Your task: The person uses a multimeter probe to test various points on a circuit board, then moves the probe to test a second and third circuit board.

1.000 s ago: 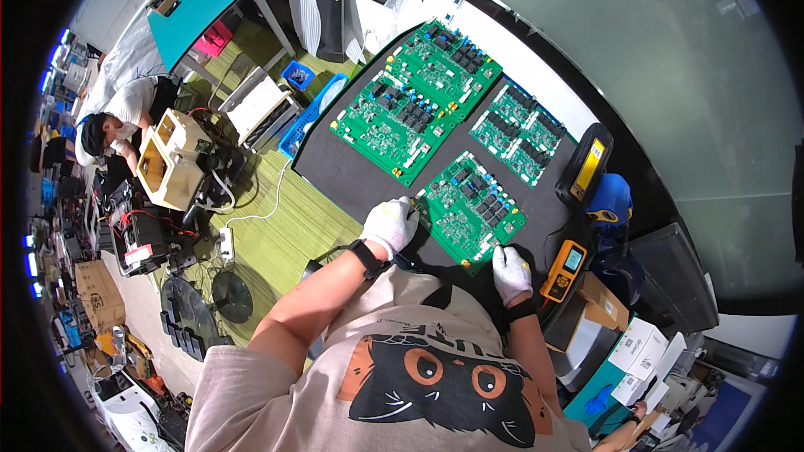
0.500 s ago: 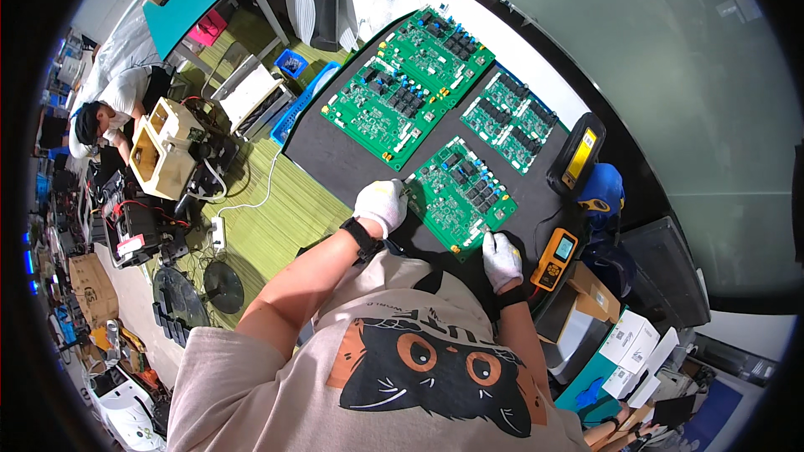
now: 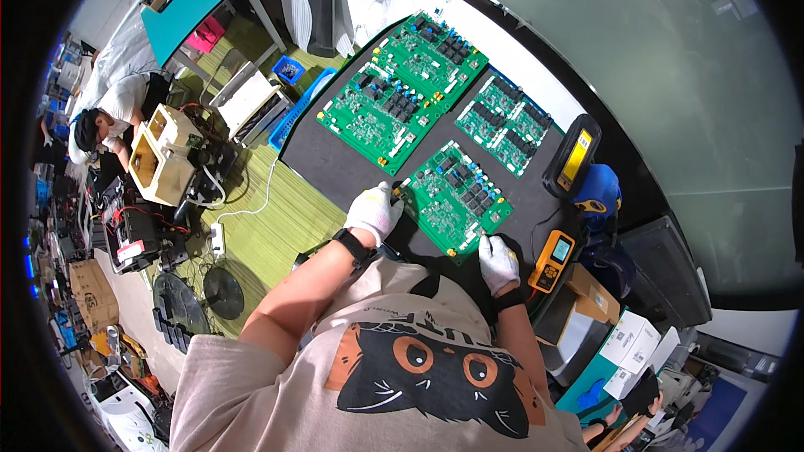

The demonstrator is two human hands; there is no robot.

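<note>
A green circuit board (image 3: 444, 211) with black and blue components lies on the dark tabletop in front of me, tilted to the view. My left hand (image 3: 374, 213), in a white glove, grips its left corner; the fingertips are partly hidden. My right hand (image 3: 500, 263), gloved as well, pinches the board's near right edge with thumb and fingers. Beyond it, larger green boards (image 3: 368, 121) lie side by side at the far left. A panel of smaller boards with black parts (image 3: 504, 125) lies at the far right.
A black device with a yellow label (image 3: 576, 159), a blue tool (image 3: 599, 191) and an orange handheld meter (image 3: 553, 261) stand along the right side. Open cardboard boxes (image 3: 593, 293) are nearer right. A blue basket (image 3: 293, 124) is beside the table's left edge. Another person (image 3: 109, 121) works at far left.
The whole view has shifted slightly. Both my hands stay on the circuit board, which keeps its place among the others. At the lower right, another person's hands have moved with a dark object.
</note>
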